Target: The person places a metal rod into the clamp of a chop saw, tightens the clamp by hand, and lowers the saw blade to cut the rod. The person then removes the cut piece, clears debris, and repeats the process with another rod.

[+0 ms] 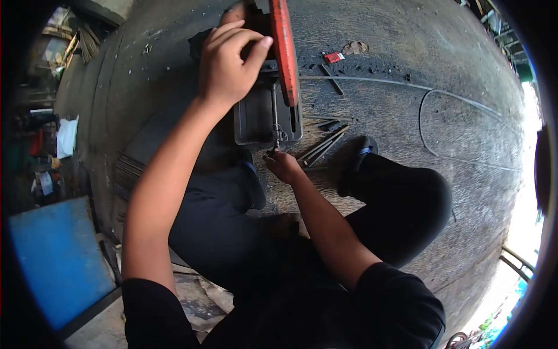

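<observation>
Black sleeves (pixel 401 302) are spanning the bottom; mid-frame, your right hand (pixel 285 167) is gripping the probably stiff crank (pixel 275 150), best held at its end; top centre, your left hand (pixel 229 67) is curling, grasp unclear.

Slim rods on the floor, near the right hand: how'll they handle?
The rods look straight and slender, so probably stiff. They lie loose, side by side, so a push would likely scatter them. Dark, dull sides hint at metal, perhaps heavy for their size.
</observation>
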